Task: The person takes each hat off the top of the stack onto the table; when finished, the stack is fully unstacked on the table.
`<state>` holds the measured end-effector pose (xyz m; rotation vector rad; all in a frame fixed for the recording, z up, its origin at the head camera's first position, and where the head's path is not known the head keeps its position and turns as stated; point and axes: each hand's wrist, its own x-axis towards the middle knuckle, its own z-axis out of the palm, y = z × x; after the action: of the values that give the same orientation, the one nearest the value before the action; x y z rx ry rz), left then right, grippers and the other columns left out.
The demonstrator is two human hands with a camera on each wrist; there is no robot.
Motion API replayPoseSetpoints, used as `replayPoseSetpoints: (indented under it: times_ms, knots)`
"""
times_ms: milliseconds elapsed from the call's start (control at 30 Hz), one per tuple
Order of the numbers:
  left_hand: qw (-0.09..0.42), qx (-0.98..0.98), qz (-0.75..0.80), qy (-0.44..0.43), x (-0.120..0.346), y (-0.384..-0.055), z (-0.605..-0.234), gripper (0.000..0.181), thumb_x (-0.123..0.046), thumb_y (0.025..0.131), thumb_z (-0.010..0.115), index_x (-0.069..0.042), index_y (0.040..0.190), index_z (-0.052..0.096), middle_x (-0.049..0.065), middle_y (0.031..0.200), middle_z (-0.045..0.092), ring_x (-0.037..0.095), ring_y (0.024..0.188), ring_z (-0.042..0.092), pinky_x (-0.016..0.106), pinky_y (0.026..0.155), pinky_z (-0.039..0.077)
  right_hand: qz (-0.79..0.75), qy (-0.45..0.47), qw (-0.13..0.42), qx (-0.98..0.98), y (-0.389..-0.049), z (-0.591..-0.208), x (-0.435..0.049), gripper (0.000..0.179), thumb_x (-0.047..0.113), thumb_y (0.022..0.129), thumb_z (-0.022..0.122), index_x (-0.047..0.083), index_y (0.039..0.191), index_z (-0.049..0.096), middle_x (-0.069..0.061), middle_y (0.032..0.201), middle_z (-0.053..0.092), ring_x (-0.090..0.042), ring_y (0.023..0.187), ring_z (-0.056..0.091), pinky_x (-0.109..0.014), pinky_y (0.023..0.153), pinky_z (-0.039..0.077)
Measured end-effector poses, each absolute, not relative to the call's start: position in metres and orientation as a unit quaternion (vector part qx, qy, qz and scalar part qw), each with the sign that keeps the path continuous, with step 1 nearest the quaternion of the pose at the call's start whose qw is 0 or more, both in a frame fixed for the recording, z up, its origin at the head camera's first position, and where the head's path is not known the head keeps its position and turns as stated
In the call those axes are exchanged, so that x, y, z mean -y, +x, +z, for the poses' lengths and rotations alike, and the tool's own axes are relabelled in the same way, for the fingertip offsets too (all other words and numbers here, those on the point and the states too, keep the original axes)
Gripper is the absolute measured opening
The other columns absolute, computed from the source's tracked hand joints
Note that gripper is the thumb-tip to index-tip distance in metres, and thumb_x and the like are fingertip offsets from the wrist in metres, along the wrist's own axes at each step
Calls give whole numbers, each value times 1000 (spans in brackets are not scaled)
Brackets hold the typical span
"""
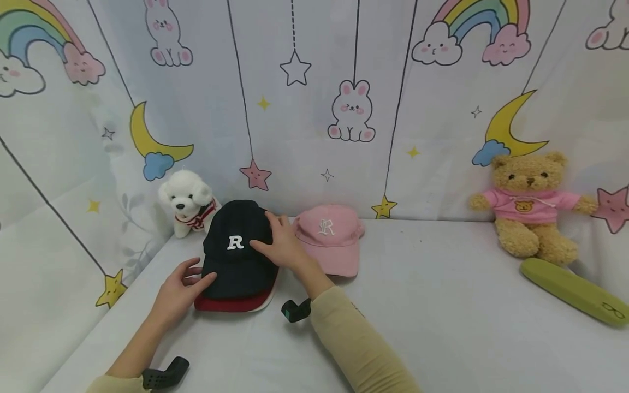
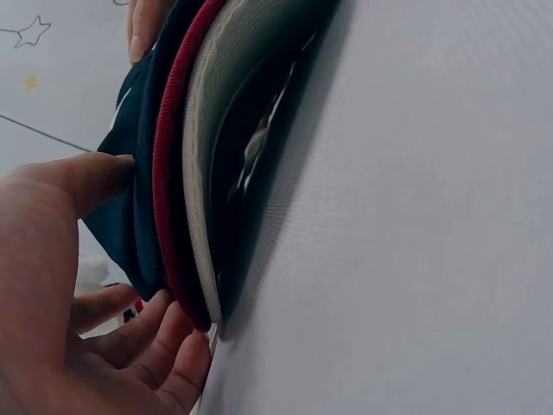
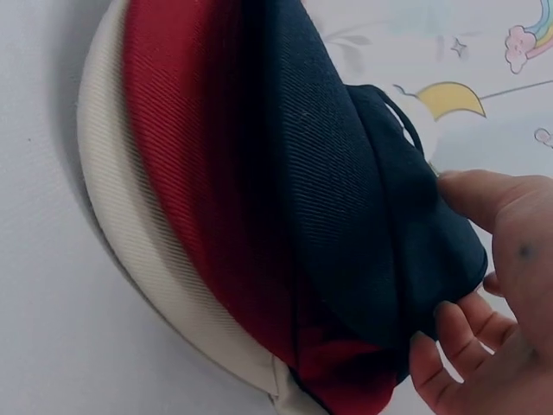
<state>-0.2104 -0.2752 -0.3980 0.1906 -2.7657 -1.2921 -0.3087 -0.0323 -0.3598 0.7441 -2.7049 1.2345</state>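
Note:
A navy cap [image 1: 241, 278] with a white letter R sits on top of a stack. Under it are a red cap [image 3: 190, 173] and, lowest, a cream cap [image 3: 125, 207], their brims layered. My left hand [image 1: 179, 292] holds the navy cap at the left side of its brim, thumb on top and the other fingers by the stacked edges in the left wrist view. Around the right side of the navy crown, my right hand [image 1: 287, 245] has its thumb on the front and its fingers toward the back. The lower crowns are mostly hidden.
A pink cap [image 1: 339, 259] lies just right of the stack. Behind the stack, at left, sits a white plush dog [image 1: 184, 196]. Far right are a teddy bear [image 1: 530, 210] in a pink top and a green case [image 1: 570, 292]. A patterned curtain [image 1: 304, 136] backs the white table.

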Motion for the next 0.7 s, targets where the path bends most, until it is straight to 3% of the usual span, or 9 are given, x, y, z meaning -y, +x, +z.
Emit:
replayPoseSetpoints:
  times_ms: [500,700]
  knots:
    - [40,908,-412,64,274,-209,-396,87,-54,95,65,5,151,36,28,142,50,39,123,53,51,99,48,371,232,40,898,-310,-362,37,87,47,92,72,9,158,30,-14,140,40,-27,121,49,-40,107,43]
    - [49,906,-416,63,274,-208,-395,85,-54,94,66,4,150,39,27,141,51,36,119,54,40,93,51,394,241,42,886,-310,-364,37,85,43,92,73,10,158,31,-13,137,40,-26,119,48,-40,105,44]
